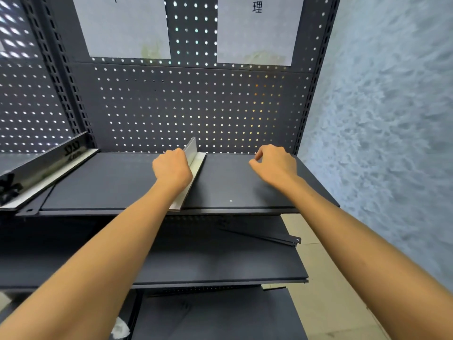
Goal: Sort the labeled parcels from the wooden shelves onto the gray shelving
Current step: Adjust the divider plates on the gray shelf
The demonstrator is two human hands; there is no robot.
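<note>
I face the gray shelving (110, 182) with its perforated back panel. A thin gray parcel (192, 153) stands on edge on the upper shelf, on a pale strip that runs front to back. My left hand (171, 168) grips this parcel from its left side, fingers curled round its upper edge. My right hand (275, 165) hovers over the bare right half of the same shelf, fingers loosely curled, holding nothing. A second flat gray parcel (41, 165) with black lettering leans on edge at the shelf's far left.
Two white paper labels (122, 25) hang on the back panel above the shelf, one (257, 28) with a black character. Lower gray shelves (220, 266) sit below. A pale textured wall (382, 119) bounds the right side. A loose bracket (277, 238) lies beneath.
</note>
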